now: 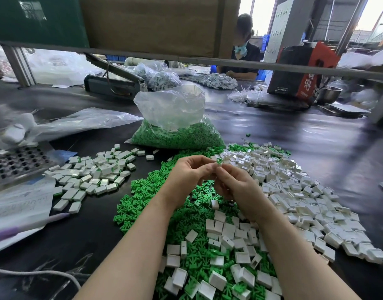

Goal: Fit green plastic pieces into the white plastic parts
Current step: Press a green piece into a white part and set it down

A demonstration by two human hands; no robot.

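Both hands raised together above the loose green-piece pile [143, 204], fingertips meeting. Left hand [189, 173] and right hand [234, 184] have curled fingers pinching one small green piece [219, 160] between their tips; whether a white part sits behind the fingers I cannot tell, as the spot is blurred. Right of the green-piece pile: large heap of white plastic housings [294, 187], some spilling onto its near edge. Left of the pile: smaller group of assembled white parts [95, 174], green showing at the edges. Beyond the pile: clear plastic bag of green pieces [177, 128], top open. All on the dark worktable [327, 148].
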